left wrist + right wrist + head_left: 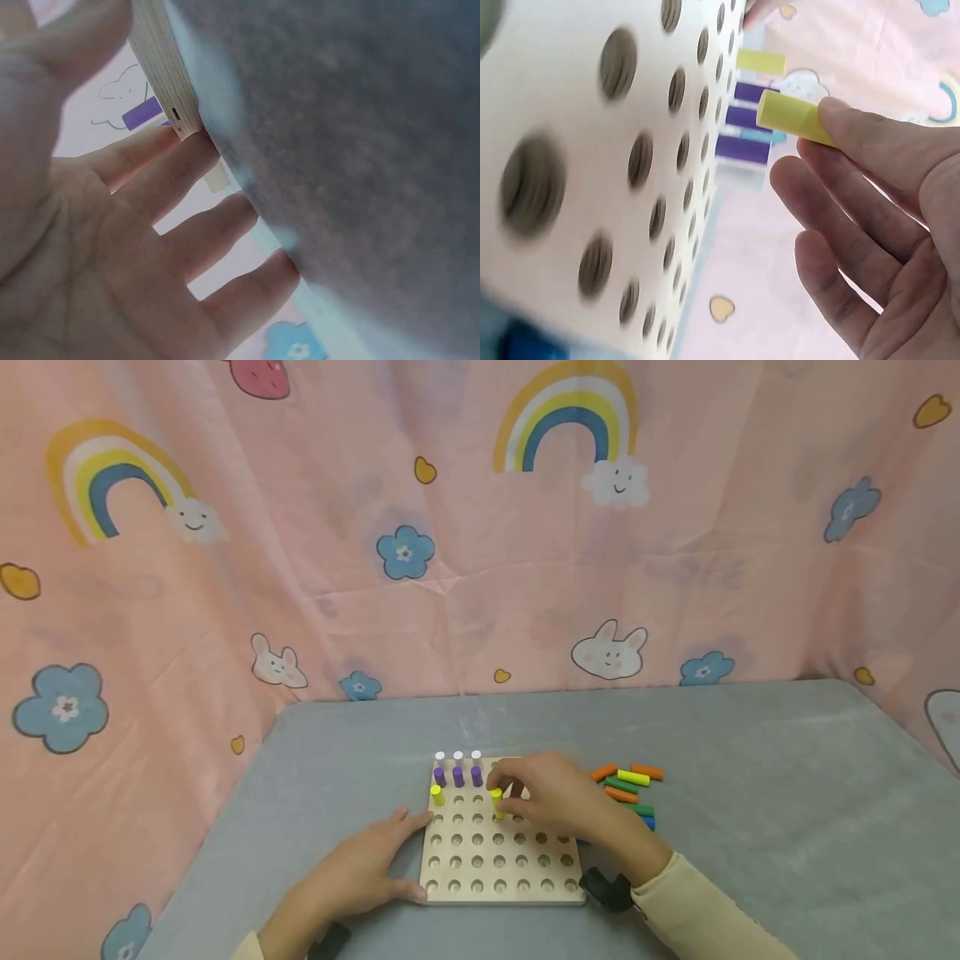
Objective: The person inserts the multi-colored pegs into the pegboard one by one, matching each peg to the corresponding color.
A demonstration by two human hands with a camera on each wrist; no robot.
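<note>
Seven pegs [457,777] stand in our board [488,874] and loose pegs [633,777] remain, while our right hand [551,793] pinches a yellow peg [789,116], our left hand [367,864] spread.

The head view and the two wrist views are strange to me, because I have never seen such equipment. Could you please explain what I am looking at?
There is no robot here: you see a person's bare left hand and right hand. The head view looks forward and down from the person's head; each wrist view looks from that wrist at its own hand.

On the grey table lies a wooden board with rows of holes. White pegs, purple pegs and one yellow peg stand in it. Loose coloured pegs lie to its right.

The left hand touches the board's left edge. The right hand pinches another yellow peg over the board.
</note>
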